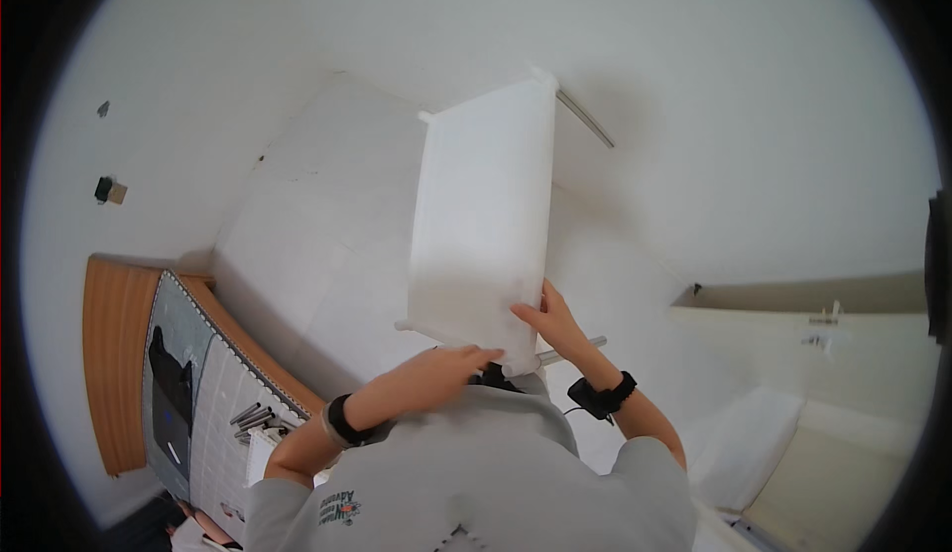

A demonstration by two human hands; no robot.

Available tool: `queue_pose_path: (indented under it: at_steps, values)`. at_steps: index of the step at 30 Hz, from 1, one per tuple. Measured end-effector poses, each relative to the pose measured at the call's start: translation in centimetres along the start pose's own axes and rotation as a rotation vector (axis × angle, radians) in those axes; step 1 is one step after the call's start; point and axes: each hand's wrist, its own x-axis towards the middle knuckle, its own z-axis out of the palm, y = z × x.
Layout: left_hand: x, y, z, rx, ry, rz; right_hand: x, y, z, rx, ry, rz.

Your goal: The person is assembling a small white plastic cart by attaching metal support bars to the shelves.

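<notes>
A white plastic shelf panel (pixel 484 210) with rounded corner sockets is tilted up in front of my body. A grey metal tube (pixel 585 118) sticks out from its far right corner, and another tube (pixel 573 351) runs from the near right corner. My right hand (pixel 553 324) is closed on the panel's right edge, its thumb on the white face and the other fingers mostly hidden behind. My left hand (pixel 451 368) reaches across the near edge, fingers stretched toward the near right corner; the fingertips are slightly blurred. I wear dark bands on both wrists.
At the left stands a wooden-edged bed (pixel 121 364) bearing a black garment (pixel 171 378) and several loose metal tubes (pixel 260 421). Part of another person (pixel 203 527) shows at the lower left. A pale cabinet (pixel 793 329) stands at the right, with a white board (pixel 749 443) below it.
</notes>
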Motion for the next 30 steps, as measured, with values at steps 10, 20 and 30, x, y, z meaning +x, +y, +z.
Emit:
queue_pose_path:
  at_steps: [10,20,30]
  values:
    - [-2.1,-10.4,-8.9,-0.014,0.597,-0.176,13.1,-4.0,-1.1,0.111,0.101,0.046]
    - [-7.4,-17.8,-13.9,-0.292,0.601,-0.129,18.1,-3.8,6.7,0.111,0.274,0.029]
    - [-21.0,-31.6,-18.6,-0.011,0.327,0.013,15.1,-2.6,24.4,0.267,0.687,-0.040]
